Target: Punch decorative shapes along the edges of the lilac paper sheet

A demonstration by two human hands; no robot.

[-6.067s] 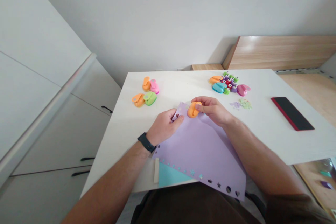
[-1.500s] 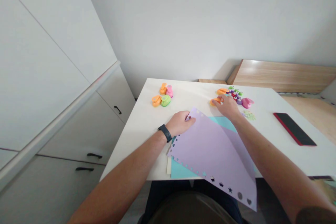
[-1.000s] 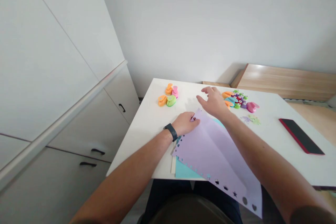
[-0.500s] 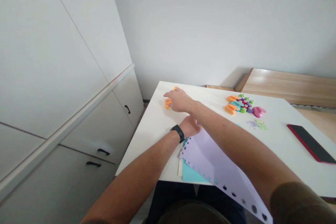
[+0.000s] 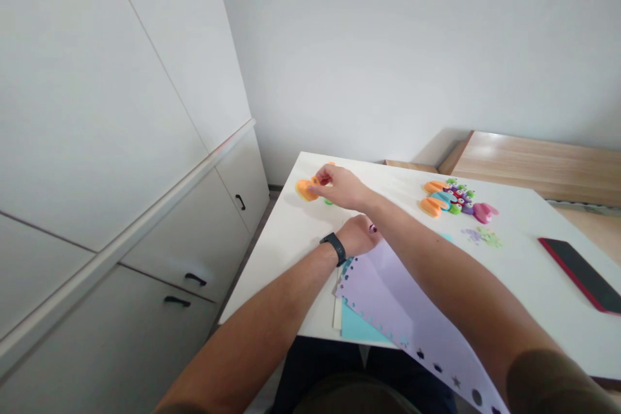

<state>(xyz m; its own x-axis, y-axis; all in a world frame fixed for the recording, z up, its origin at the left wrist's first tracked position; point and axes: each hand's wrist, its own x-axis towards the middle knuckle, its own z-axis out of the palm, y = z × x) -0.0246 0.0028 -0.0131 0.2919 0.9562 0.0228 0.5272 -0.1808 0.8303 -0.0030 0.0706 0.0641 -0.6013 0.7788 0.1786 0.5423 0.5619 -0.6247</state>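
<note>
My right grip (image 5: 342, 186), crossed past my left hand in the head view, has its fingertips pressed together on an orange craft punch (image 5: 306, 189), just ahead of them on the bench (image 5: 286, 259). My left grip (image 5: 358, 236) is curled at the top corner of a lilac paper sheet (image 5: 388, 291), which lies below it. Holding the punch squarely by its body should stop it skidding.

Glossy plastic punch (image 5: 306, 190); matt lilac paper (image 5: 383, 297); smooth white tabletop (image 5: 295, 233).
</note>
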